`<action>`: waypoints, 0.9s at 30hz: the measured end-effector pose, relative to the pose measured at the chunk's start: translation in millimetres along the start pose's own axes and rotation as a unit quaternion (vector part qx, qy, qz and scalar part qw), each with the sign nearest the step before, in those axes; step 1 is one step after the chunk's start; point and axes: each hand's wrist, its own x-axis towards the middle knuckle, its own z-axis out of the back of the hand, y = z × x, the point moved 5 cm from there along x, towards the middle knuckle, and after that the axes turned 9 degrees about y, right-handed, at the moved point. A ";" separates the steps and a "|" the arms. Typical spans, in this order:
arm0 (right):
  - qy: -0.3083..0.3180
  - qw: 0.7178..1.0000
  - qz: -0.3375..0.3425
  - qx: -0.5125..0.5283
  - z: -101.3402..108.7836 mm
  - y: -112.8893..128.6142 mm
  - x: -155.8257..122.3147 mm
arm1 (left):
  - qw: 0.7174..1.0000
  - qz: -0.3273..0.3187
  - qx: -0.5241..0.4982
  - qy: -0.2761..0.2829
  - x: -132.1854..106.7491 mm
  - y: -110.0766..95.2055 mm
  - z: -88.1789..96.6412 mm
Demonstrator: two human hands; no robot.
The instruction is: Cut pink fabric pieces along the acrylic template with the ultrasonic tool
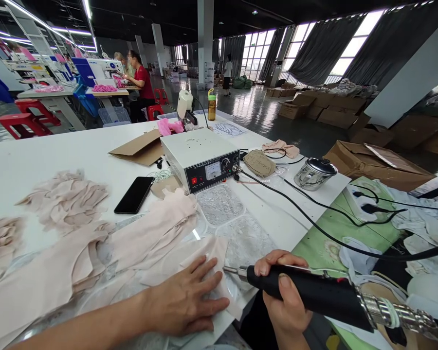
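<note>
My left hand lies flat, fingers spread, on a pale pink fabric piece at the near edge of the white table. My right hand grips a black handheld cutting tool; its metal tip points left and ends right beside my left fingertips, just above the fabric. A black cable runs from the tool to a white control box at the table's middle. Clear plastic sheets lie under the fabric.
Piles of pink fabric scraps lie at left, a black phone beside the box. A metal pot, cardboard and a bottle stand farther back. Cardboard boxes sit at right. A person in red works at a distant sewing table.
</note>
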 end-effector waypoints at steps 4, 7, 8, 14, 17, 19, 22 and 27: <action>0.005 1.000 -0.006 -0.006 1.5 -1.9 -0.9 | 1.000 -0.002 0.002 0.001 -0.2 -0.1 0.8; 0.009 1.000 -0.001 -0.015 1.7 -1.7 0.0 | 1.000 -0.002 -0.001 -0.009 -0.6 0.0 0.5; 0.010 1.000 0.000 -0.018 1.8 -1.5 0.8 | 1.000 -0.001 -0.003 -0.012 -0.8 0.3 0.3; -0.054 0.998 0.016 0.016 15.1 0.0 8.7 | 0.999 -0.017 -0.035 -0.026 -9.2 2.2 6.6; -0.111 0.994 0.006 0.024 26.9 -3.7 10.9 | 0.997 0.024 -0.037 -0.058 -20.2 8.5 13.2; -0.141 0.990 -0.013 0.024 33.1 -8.0 11.4 | 0.994 0.065 -0.027 -0.083 -27.6 13.8 15.3; -0.156 0.987 -0.030 0.009 40.9 -11.8 12.1 | 0.990 0.102 -0.011 -0.101 -33.5 18.5 12.9; -0.141 0.982 -0.116 -0.043 64.1 -17.9 -9.1 | 0.987 0.119 -0.003 -0.111 -32.1 21.9 2.8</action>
